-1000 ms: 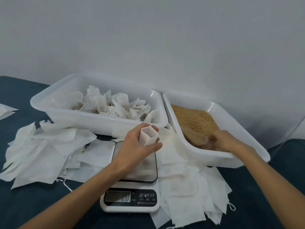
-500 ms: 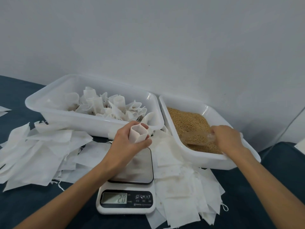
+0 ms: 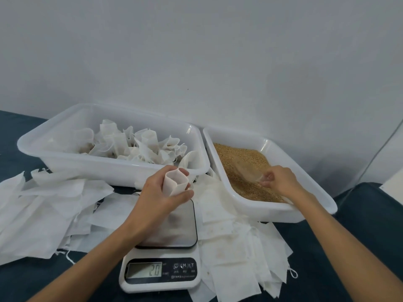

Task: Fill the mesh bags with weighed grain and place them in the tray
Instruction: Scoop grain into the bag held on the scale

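A person's left hand (image 3: 162,194) gripped an open-mouthed mesh bag (image 3: 175,182) upright above the far edge of a digital scale (image 3: 162,258), whose display read 2.0. To the scale's right, the right hand (image 3: 279,182) held what appeared to be a clear scoop (image 3: 248,171) — hard to make out — sunk in the grain (image 3: 237,164) of a white tub (image 3: 283,211). Behind the scale, a tray (image 3: 109,168) held filled bags (image 3: 139,144) — flat empty ones (image 3: 43,205) lay scattered left of the scale.
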{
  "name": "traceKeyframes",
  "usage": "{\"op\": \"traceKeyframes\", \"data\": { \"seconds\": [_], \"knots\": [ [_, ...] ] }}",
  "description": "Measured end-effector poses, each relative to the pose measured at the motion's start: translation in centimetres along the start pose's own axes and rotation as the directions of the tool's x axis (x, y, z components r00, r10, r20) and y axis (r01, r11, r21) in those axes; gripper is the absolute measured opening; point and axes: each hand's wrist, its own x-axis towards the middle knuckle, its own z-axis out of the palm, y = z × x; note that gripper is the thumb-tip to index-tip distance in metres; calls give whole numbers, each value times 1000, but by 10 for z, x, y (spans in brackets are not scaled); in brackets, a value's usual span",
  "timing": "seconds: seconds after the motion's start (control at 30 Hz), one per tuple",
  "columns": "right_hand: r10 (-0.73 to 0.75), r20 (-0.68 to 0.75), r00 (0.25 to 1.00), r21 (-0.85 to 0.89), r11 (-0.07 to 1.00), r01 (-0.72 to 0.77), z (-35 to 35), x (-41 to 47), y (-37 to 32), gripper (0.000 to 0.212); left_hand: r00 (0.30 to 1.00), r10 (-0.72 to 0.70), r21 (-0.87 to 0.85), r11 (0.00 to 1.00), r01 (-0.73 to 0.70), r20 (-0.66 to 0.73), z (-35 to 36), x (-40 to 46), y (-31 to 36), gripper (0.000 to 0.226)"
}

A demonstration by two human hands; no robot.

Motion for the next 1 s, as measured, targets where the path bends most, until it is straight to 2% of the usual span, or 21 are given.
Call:
{"op": "traceKeyframes", "data": {
  "seconds": [0.13, 0.27, 0.37, 0.53, 0.67, 0.9, 1.0],
  "knots": [
    [14, -30, 999, 44, 999, -13, -3, -5, 7, 12, 1000, 14, 8, 1000, -14, 3, 1, 0, -1, 31],
    [-40, -25, 999, 94, 995, 42, -16, -15, 0, 12, 1000, -7, 21, 1000, 6, 19, 3, -1, -2, 34],
    [-125, -29, 992, 153, 980, 128, -26, -30, -18, 15, 999, -24, 81, 996, 21, 34, 4, -2, -3, 37],
    [-352, -33, 935, 208, 913, 351, -44, -68, -59, 28, 997, -45, 62, 997, 42, 55, 6, -5, 4, 31],
    [-450, -12, 893, 248, 864, 439, -60, -88, -89, 36, 995, -86, 29, 996, 84, 42, 6, -5, 9, 36],
    [-525, -46, 850, 146, 838, 525, -71, -91, -99, 49, 994, -97, 3, 995, 97, 57, 6, -5, 9, 33],
    [-549, -68, 833, 92, 828, 553, -73, -91, -100, 42, 994, -97, -4, 995, 97, 57, 6, -5, 10, 30]
  ]
}}
